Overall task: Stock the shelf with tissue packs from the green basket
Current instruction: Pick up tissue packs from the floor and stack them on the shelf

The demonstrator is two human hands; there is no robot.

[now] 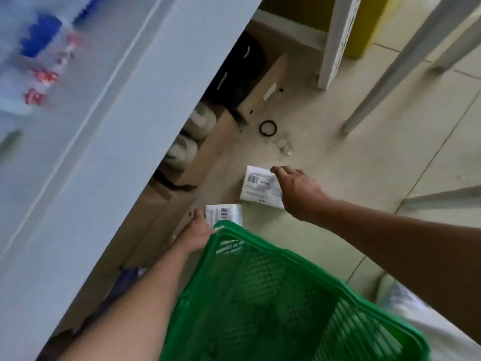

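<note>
The green basket (273, 295) fills the lower middle of the view, and its mesh floor looks bare. Just beyond its far rim my left hand (198, 231) holds a white tissue pack (224, 214) with a barcode facing up; the rim hides the fingertips. To the right, above the floor, my right hand (295, 190) grips a second white tissue pack (259, 187) by its right edge. The pale shelf (109, 121) runs diagonally along the left, with blurred blue and red packs on it.
Open cardboard boxes (263, 84) holding white rolls and dark items sit under the shelf. A black ring (267, 127) and small white scraps lie on the tiled floor. Grey metal legs (385, 71) and a white perforated post stand at the upper right.
</note>
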